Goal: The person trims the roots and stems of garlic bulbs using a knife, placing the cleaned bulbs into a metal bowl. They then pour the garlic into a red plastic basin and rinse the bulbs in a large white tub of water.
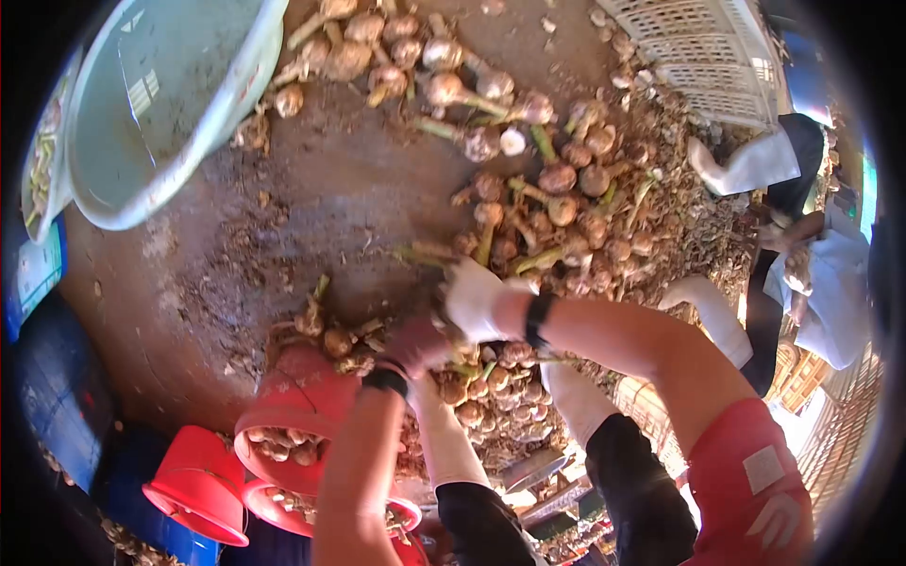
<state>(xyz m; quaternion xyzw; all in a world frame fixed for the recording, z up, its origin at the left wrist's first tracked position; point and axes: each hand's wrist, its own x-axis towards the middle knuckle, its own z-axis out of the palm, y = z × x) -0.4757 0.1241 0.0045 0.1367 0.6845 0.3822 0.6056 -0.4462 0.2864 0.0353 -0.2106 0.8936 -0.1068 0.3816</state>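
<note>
Gloved and reaching in from the right, my right hand (474, 298) is at the near edge of a pile of garlic bulbs with stems (566, 208), a green-brown stem beside its fingers. My left hand (418, 341), in a dark reddish glove, is blurred and lies just left of it, almost touching it. The fingers of both hands are too blurred or hidden to show what they hold. More bulbs (472, 412) lie on the ground between my legs. A red bucket with bulbs (302, 391) stands left of my left forearm.
A large pale green basin (189, 174) is at the upper left. Other red buckets (198, 472) and blue containers (61, 396) stand at the lower left. White crates (703, 57) are at the upper right. Another person (821, 283) sits at the right.
</note>
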